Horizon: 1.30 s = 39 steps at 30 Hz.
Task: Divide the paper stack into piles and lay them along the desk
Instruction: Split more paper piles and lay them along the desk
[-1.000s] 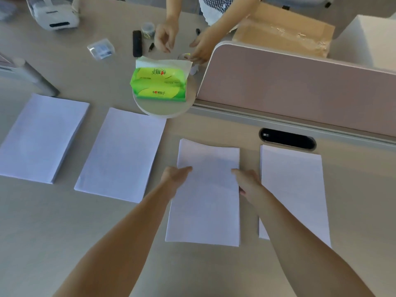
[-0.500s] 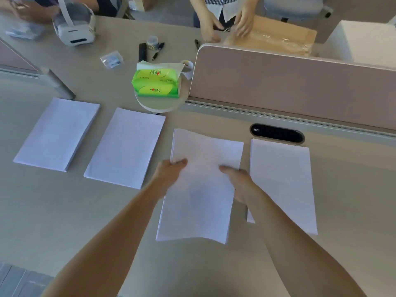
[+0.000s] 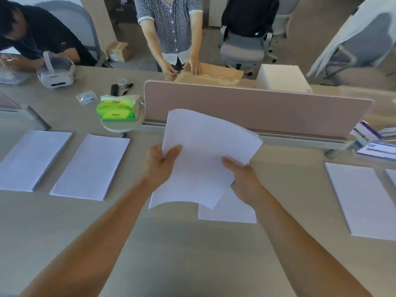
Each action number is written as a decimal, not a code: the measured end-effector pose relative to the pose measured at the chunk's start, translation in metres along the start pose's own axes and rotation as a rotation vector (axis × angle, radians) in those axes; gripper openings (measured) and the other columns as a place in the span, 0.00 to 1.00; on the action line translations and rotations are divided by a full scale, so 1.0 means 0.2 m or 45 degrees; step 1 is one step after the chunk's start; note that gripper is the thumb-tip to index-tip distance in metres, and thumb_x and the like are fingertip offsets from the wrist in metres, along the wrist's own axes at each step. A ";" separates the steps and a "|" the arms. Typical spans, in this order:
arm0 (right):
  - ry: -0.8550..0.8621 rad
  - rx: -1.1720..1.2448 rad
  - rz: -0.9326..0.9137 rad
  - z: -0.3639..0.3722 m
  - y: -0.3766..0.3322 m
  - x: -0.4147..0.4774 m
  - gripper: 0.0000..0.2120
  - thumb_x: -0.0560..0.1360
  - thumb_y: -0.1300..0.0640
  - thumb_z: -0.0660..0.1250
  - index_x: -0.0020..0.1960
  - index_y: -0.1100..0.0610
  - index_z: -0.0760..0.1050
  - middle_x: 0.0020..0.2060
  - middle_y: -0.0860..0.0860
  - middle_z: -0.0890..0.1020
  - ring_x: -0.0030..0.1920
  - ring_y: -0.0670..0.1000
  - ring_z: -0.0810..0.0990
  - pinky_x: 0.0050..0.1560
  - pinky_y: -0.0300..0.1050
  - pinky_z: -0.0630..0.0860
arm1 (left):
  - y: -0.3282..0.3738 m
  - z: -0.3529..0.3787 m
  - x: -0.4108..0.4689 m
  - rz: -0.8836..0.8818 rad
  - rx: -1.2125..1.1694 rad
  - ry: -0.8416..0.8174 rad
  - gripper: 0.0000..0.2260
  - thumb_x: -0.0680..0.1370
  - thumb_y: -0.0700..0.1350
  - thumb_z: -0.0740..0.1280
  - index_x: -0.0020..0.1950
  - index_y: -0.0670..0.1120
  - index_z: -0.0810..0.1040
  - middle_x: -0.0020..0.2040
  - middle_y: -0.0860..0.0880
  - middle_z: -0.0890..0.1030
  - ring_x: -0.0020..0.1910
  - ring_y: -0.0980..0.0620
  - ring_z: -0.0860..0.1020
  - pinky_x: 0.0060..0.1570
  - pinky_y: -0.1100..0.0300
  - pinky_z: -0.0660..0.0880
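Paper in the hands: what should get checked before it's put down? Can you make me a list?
1. Left hand and right hand both grip the held sheets: ok.
2. Held sheets squared up: not ok, the edges are fanned and the sheaf bends.
3. Bare desk between the pile under the hands and the right pile: ok.
4. Far-left pile and second pile lie flat and apart: ok.
5. Piles equally thick: cannot tell.
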State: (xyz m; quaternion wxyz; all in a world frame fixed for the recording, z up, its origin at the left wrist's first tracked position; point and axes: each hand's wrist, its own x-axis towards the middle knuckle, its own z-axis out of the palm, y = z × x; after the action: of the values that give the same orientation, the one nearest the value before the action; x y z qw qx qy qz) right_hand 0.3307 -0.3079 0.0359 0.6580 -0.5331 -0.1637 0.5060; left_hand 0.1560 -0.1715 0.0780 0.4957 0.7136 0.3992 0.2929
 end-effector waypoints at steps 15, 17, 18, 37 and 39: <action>0.929 -0.490 -0.541 -0.15 -0.05 -1.12 0.08 0.79 0.58 0.67 0.43 0.50 0.81 0.35 0.40 0.85 0.39 0.42 0.84 0.38 0.37 0.79 | 0.16 0.50 -0.48 -0.121 -0.488 -0.528 0.05 0.73 0.51 0.75 0.39 0.52 0.82 0.37 0.56 0.84 0.35 0.63 0.82 0.40 0.62 0.79; 0.954 -0.470 -0.576 -0.21 -0.06 -1.23 0.04 0.78 0.57 0.68 0.47 0.50 0.81 0.39 0.40 0.86 0.43 0.42 0.85 0.40 0.37 0.79 | 0.22 0.56 -0.55 -0.111 -0.501 -0.580 0.05 0.72 0.51 0.75 0.39 0.52 0.82 0.36 0.56 0.84 0.35 0.62 0.82 0.39 0.63 0.79; 0.962 -0.457 -0.586 -0.25 -0.06 -1.28 0.03 0.77 0.56 0.69 0.49 0.51 0.82 0.41 0.41 0.86 0.44 0.42 0.85 0.41 0.37 0.79 | 0.24 0.59 -0.57 -0.092 -0.506 -0.602 0.05 0.73 0.50 0.75 0.39 0.52 0.82 0.35 0.57 0.84 0.35 0.62 0.82 0.37 0.64 0.79; 0.646 -0.275 -0.377 -1.35 0.05 -1.21 0.15 0.68 0.65 0.78 0.47 0.47 0.83 0.45 0.45 0.86 0.50 0.47 0.85 0.60 0.57 0.78 | 0.08 1.45 -0.84 -0.345 -0.318 -0.517 0.25 0.64 0.42 0.81 0.59 0.44 0.80 0.51 0.48 0.85 0.50 0.50 0.84 0.42 0.60 0.79; 0.600 -0.343 -0.289 -1.43 0.13 -1.18 0.19 0.69 0.69 0.76 0.49 0.47 0.81 0.44 0.43 0.86 0.49 0.43 0.85 0.61 0.59 0.78 | 0.00 1.52 -0.88 -0.403 -0.272 -0.460 0.22 0.64 0.38 0.81 0.56 0.42 0.80 0.48 0.46 0.85 0.50 0.47 0.83 0.39 0.66 0.78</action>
State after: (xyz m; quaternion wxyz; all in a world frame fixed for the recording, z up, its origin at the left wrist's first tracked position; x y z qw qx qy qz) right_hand 0.4319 -0.6617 -0.0187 0.6535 -0.6969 -0.1306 0.2650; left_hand 0.3142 -0.4674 -0.0290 0.6712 0.6265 0.3777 0.1198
